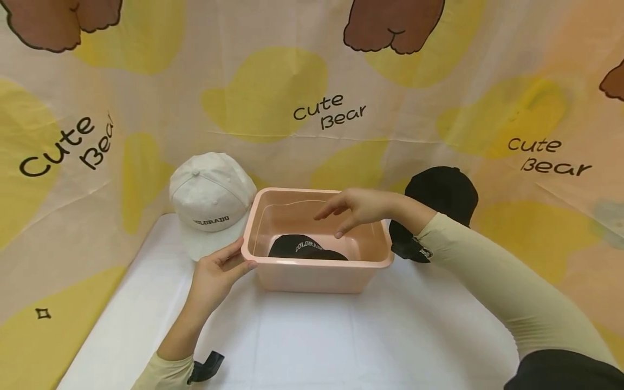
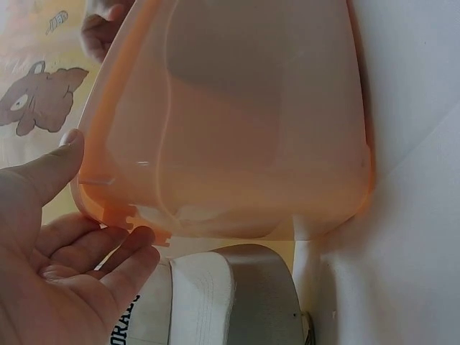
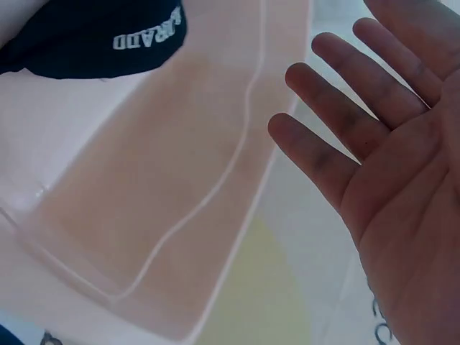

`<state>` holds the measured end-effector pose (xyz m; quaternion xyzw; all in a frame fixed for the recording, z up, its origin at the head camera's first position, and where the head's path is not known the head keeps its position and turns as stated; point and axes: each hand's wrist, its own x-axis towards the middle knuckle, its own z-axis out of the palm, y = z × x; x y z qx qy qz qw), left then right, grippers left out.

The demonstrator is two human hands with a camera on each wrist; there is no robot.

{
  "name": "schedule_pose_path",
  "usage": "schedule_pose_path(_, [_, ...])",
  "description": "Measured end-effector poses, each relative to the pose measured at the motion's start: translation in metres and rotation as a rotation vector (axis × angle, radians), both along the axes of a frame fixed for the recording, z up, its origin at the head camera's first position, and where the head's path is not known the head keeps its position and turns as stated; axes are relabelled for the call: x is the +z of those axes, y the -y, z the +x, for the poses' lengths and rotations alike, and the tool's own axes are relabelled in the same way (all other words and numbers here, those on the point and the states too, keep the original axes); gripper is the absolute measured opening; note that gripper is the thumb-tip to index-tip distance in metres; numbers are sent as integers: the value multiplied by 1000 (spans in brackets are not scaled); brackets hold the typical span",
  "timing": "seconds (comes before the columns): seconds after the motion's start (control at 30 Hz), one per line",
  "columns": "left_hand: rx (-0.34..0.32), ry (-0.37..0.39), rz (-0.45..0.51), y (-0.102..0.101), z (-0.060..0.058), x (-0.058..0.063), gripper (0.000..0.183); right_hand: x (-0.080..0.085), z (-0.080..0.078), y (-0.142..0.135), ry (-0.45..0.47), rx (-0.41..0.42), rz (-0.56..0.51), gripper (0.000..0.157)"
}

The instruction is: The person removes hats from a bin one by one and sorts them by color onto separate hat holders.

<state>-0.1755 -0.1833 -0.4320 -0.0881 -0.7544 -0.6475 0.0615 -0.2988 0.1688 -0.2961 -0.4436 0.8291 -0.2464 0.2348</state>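
Note:
A pink plastic bin (image 1: 312, 277) stands on the white-covered table, with a black cap (image 1: 297, 247) lettered COLORADO lying inside it. My left hand (image 1: 216, 279) grips the bin's left front corner, thumb (image 2: 61, 164) on the rim and fingers curled beneath it. Over the bin's right half hovers my right hand (image 1: 358, 208), holding nothing; its fingers (image 3: 338, 111) are spread and relaxed in the right wrist view. Close to the left hand sits a white cap (image 1: 209, 189), also lettered COLORADO, brim toward me.
Behind my right forearm, to the right of the bin, is another black cap (image 1: 441, 189), partly hidden by the sleeve. A patterned cloth (image 1: 273, 97) with bears and "Cute Bear" lettering rises behind the white table surface (image 1: 312, 341).

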Motion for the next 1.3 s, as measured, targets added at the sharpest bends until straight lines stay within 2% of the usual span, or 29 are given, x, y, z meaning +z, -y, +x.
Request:
schedule_pose_path(0.1, [-3,-2,7,0,0,-1,72,-7,-4,7,13,2,49,58])
schedule_pose_path(0.37, [3,-10,-3,1,-1,-1,73,-22,-11,21,81,33,99,61])
schedule_pose_path(0.6, [2,-17,3,0,1,1,73,-40,-15,28,235,77,89,59])
schedule_pose_path(0.8, [9,-19,-22,1,0,1,74,-50,-19,28,300,99,106,60])
schedule_pose_path(1.0, [0,-11,-17,1,0,2,74,-50,-17,28,314,112,170,56])
schedule_pose_path(1.1, [-5,-9,-9,2,0,1,74,-51,-17,28,318,125,169,54])
schedule_pose_path(1.3, [-5,-6,-4,2,0,1,74,-51,-17,29,275,140,174,50])
